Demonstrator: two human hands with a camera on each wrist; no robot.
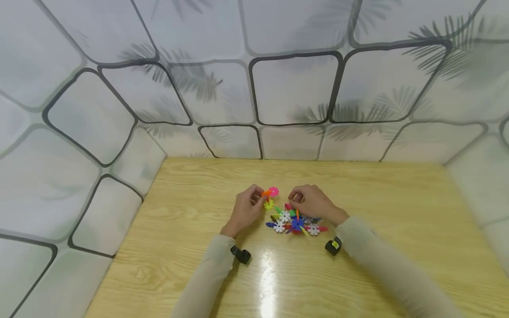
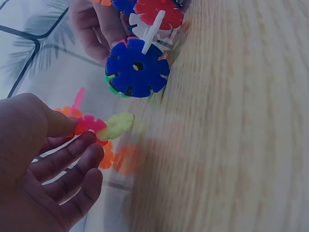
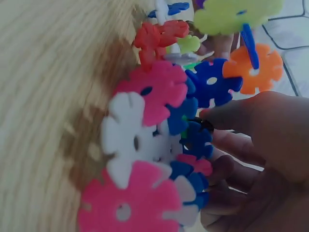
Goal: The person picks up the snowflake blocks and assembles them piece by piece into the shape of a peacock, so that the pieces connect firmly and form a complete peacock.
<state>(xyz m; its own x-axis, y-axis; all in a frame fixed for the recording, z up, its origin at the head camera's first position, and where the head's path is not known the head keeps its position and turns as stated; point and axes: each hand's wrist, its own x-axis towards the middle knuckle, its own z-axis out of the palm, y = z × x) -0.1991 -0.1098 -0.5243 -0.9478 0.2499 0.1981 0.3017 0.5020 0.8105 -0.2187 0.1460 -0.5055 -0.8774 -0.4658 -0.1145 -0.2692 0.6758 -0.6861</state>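
My left hand (image 1: 246, 208) pinches a small group of linked plastic snowflake discs between thumb and forefinger. In the left wrist view it has a pink disc (image 2: 90, 124), a yellow disc (image 2: 117, 126) and an orange disc (image 2: 107, 154); the other fingers are loosely bent. A bigger assembly of interlocked snowflake discs (image 1: 297, 223) rests on the table to the right. At its far side my right hand (image 1: 314, 203) grips it, thumb and forefinger at a dark piece beside blue discs (image 3: 197, 140). White (image 3: 120, 140) and pink discs (image 3: 128, 200) face the right wrist camera.
A wood-grain table (image 1: 179, 221) lies under both hands. Behind and to the left stands a wall (image 1: 294, 88) with a stone-outline and leaf pattern. Each wrist wears a small black camera, one on the left (image 1: 241, 255) and one on the right (image 1: 333, 246).
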